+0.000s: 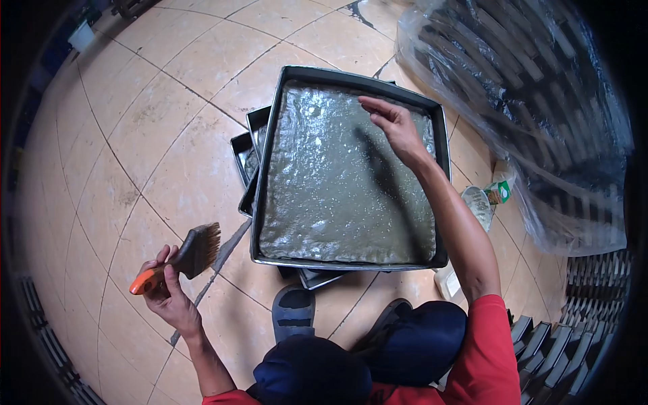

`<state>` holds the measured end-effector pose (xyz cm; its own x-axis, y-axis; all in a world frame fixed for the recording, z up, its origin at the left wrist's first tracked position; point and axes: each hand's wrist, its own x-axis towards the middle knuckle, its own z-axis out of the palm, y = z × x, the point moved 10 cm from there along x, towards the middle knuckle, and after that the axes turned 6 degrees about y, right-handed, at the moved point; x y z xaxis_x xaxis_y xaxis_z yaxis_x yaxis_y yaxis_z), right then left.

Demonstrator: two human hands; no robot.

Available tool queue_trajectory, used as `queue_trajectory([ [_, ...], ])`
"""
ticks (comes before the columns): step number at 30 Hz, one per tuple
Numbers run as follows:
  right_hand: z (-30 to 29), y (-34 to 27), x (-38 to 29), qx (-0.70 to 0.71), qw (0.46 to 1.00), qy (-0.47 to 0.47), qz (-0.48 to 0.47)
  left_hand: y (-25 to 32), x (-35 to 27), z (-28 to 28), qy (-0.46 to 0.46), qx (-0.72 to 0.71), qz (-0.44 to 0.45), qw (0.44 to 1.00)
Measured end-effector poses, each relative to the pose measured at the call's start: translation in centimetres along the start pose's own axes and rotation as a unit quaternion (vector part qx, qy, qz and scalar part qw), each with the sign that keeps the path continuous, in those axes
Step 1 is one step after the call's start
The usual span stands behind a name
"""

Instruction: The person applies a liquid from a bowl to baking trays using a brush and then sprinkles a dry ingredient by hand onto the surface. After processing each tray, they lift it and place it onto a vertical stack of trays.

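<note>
My left hand grips a wide bristle brush with an orange-tipped handle, left of the trays and away from them. A large square metal baking tray lies before me, filled with a flat, shiny greenish sheet that looks like dough. Small pale seeds or grains dot its surface, mostly in the middle and right. Over the upper right part of the sheet is my right hand, its fingers drawn together; whether it pinches any grains cannot be told. More metal trays are stacked askew beneath the top one.
Clear plastic sheeting drapes over racked metal trays at the right. Near it on the tiled floor stand a clear tub and a green carton. A whitish container is by my right knee. More stacked trays fill the lower right.
</note>
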<state>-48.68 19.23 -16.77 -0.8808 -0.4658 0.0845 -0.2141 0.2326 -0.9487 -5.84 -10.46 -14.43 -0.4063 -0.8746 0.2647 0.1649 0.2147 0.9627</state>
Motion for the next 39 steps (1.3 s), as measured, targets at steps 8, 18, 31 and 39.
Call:
queue_trajectory([
  [8,-2.9,-3.7,-12.1,-0.314,0.949,-0.037,-0.001,-0.8,0.1,-0.6,0.002,0.017,-0.007,1.000],
  [18,-10.8,-1.4,-22.4,-0.328,0.934,0.129,-0.049,1.3,0.0,-0.2,-0.027,0.050,0.038,0.998],
  [31,-11.0,-6.5,-22.7,0.213,0.945,0.202,0.146,6.3,0.9,-5.3,0.039,0.027,0.055,0.997],
  [39,-17.5,-22.4,-31.7,0.271,0.924,0.271,0.018,2.8,3.2,-6.1,-0.022,0.043,0.040,0.998],
])
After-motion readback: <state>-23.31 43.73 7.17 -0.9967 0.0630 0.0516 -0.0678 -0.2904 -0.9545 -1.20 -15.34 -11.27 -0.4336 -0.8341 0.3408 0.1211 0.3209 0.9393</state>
